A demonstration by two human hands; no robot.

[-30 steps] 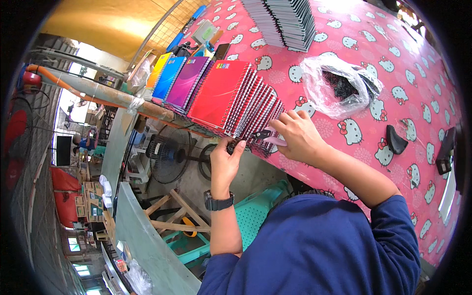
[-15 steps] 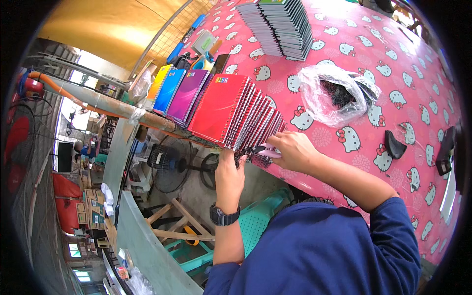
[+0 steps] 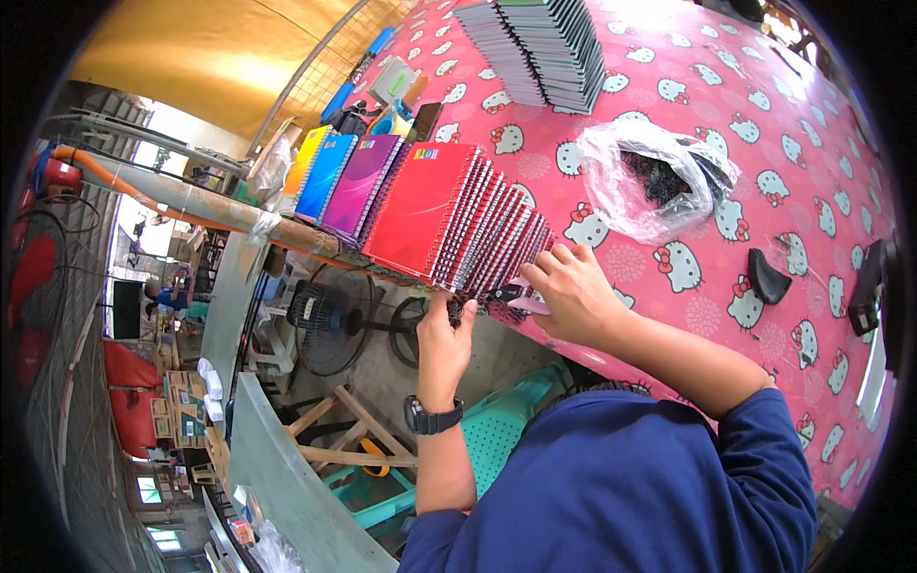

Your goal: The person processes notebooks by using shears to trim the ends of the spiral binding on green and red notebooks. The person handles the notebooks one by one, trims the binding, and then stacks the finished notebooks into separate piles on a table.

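A fanned row of red spiral notebooks [image 3: 449,224] lies along the table's edge, with purple, blue and yellow ones [image 3: 349,181] beyond it. My left hand [image 3: 444,334] grips the black wire binding at the near end of the row from below the edge. My right hand [image 3: 568,291] rests on top of the nearest notebook, fingers pressing its cover and spiral. I wear a dark wristwatch [image 3: 432,417] on the left wrist and a blue sleeve on the right arm.
The table has a pink cartoon-cat cloth [image 3: 793,153]. A clear plastic bag of black pieces [image 3: 659,181] lies right of the notebooks. Two stacks of dark notebooks [image 3: 540,48] stand at the far side. A black clip [image 3: 767,277] lies right. Below the edge stands a fan [image 3: 325,320].
Both hands stayed on the nearest notebook's spiral at the table edge, shifting slightly. The view moved a little, bringing the notebook row closer to centre.
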